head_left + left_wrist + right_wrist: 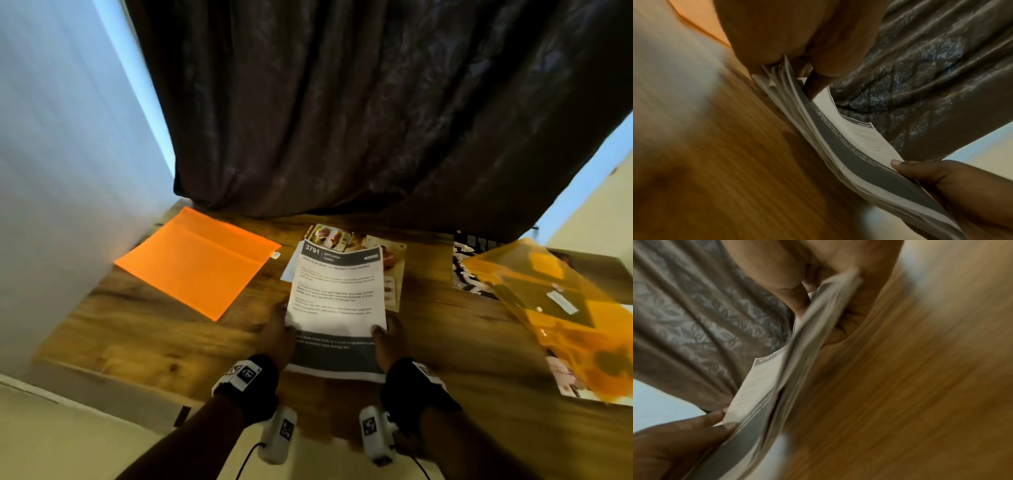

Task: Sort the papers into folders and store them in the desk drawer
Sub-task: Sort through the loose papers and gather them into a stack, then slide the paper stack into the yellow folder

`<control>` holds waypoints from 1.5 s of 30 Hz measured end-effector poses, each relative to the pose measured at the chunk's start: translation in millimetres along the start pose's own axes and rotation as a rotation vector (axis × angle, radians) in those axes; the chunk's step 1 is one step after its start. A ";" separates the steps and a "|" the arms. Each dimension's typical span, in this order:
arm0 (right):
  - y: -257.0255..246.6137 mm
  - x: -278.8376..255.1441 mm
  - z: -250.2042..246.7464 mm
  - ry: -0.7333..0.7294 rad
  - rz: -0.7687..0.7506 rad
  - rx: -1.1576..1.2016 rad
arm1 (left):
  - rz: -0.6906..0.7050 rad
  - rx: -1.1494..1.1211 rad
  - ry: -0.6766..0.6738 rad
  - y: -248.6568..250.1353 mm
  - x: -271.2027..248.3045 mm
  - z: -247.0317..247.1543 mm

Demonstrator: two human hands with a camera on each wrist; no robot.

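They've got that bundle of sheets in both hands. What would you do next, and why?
Probably carry the stack of papers left to the orange folder. Both the left hand and right hand already grip its near edge, and that folder lies flat, uncovered, on the desk.

A dark curtain (359,113) with a faint leaf pattern hangs in folds over the far edge of the wooden desk (137,339), its hem resting on the desktop along the back. In both wrist views the same cloth (920,81) fills the background, the leaf print plainer there. A pale wall (61,154) stands along the desk's left edge, and another strip of pale wall (596,192) shows past the curtain at the far right corner. A light floor (68,438) lies below the desk's near edge, at the lower left.
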State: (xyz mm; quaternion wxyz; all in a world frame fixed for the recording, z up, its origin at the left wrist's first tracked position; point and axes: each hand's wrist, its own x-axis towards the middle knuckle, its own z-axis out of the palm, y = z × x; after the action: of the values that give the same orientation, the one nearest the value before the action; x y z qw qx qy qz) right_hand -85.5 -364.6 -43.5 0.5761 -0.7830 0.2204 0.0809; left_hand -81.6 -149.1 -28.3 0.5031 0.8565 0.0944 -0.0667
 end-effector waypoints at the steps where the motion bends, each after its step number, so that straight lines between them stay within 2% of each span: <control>1: -5.4 0.4 10.3 -0.023 -0.010 0.000 | -0.026 0.014 0.000 -3.3 2.2 -11.3; 7: -19.6 15.1 75.0 -0.047 -0.068 -0.118 | -0.021 0.108 0.060 -29.1 19.2 -60.8; 13: -15.6 17.7 108.7 -0.026 -0.106 -0.259 | -0.010 0.150 0.070 -50.8 29.7 -76.5; 17: -12.1 13.6 111.6 -0.003 -0.143 -0.348 | -0.010 0.391 0.046 -61.8 33.0 -79.7; 20: -12.2 14.5 108.0 0.043 -0.081 -0.339 | -0.029 0.538 0.072 -68.5 33.8 -82.0; 24: -16.4 12.3 94.6 0.100 -0.063 -0.382 | -0.040 0.620 0.152 -67.8 32.9 -85.1; 28: -19.1 4.7 76.1 0.105 -0.088 -0.447 | 0.093 0.684 0.159 -57.7 29.8 -85.4; 32: -15.5 2.7 53.5 0.083 -0.064 -0.449 | 0.159 0.679 0.138 -35.3 26.6 -68.3; 36: -8.7 9.2 19.0 0.077 -0.025 -0.450 | 0.249 0.653 0.063 -11.5 25.9 -32.1; 40: 0.3 16.1 -23.7 0.066 -0.056 -0.481 | 0.328 0.700 -0.028 11.7 26.2 16.7; 45: 12.5 31.1 -99.1 0.078 -0.008 -0.583 | 0.338 0.736 -0.129 54.2 20.5 92.4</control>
State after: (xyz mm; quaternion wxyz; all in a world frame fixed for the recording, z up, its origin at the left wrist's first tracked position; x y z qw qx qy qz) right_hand -76.0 -468.3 -34.1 0.3182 -0.9188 0.2069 0.1083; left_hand -51.0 -253.8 -31.4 0.1719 0.9768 -0.1096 -0.0659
